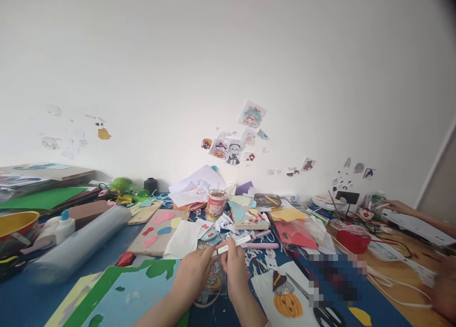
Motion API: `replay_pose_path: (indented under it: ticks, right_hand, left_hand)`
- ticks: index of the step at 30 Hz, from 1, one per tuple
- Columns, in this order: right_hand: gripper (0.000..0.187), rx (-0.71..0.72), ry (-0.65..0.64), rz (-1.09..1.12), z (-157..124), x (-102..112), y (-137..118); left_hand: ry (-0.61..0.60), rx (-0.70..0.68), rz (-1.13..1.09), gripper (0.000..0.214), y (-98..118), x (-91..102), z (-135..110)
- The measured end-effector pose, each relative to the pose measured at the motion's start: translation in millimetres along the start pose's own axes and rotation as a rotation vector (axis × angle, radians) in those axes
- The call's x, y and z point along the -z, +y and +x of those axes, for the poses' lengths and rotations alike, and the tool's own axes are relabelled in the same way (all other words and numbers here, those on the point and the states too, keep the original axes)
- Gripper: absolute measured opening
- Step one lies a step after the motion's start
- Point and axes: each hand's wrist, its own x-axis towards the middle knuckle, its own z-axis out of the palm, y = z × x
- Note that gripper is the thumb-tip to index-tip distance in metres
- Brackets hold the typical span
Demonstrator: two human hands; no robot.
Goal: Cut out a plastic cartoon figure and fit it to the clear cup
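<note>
Low in the view, at six o'clock, the left hand (194, 274) and the right hand (235, 268) meet over the blue desk (21, 303). Both have their fingers closed on a white pen (235, 244). The left hand pinches its near end and the right hand wraps the middle, so the pen slants up toward two o'clock. Under the hands lies a small character cutout (213, 284), partly hidden.

At four o'clock from the hands, just beside the right wrist, is a pumpkin drawing (287, 302) on white paper, with scissors (320, 310) lying past it. At eight o'clock lies a green and blue sheet (131, 289).

Just beyond the pen tip lies a pink pen (262, 245). At eleven o'clock is a cardboard panel (158, 229) bearing coloured shapes, and at nine to ten o'clock a grey roll (81, 244), a glue bottle (66, 223) and a yellow bowl (17, 218).

Farther off at twelve o'clock stands a red-labelled cup (215, 204) among paper scraps. At two to three o'clock, well apart, another person's hand (396, 206) rests on the desk. Stickers (233, 151) dot the white wall behind.
</note>
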Motion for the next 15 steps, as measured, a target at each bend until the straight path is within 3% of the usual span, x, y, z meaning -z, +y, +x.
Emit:
replay_pose_path:
  ticks: [4, 7, 9, 12, 15]
  right_hand:
    - [0.049, 0.0, -0.221, -0.204, 14, 11, -3]
    - [0.04, 0.057, -0.15, -0.73, 33, 34, -11]
    - [0.038, -0.041, -0.122, -1.112, 46, 50, -16]
    - [0.032, -0.107, -0.116, -1.167, 57, 63, -15]
    - [0.031, -0.113, -0.075, -1.161, 57, 60, -10]
  left_hand:
    - [-0.011, 0.045, 0.002, 0.033, -10, 10.2, 8]
    - [0.02, 0.166, 0.054, 0.039, -21, 11.9, 13]
    - [0.003, 0.246, 0.06, 0.039, -27, 9.2, 16]
    - [-0.033, 0.294, -0.04, 0.035, -31, 4.0, 18]
    - [-0.038, 0.307, -0.159, 0.032, -31, 0.7, 20]
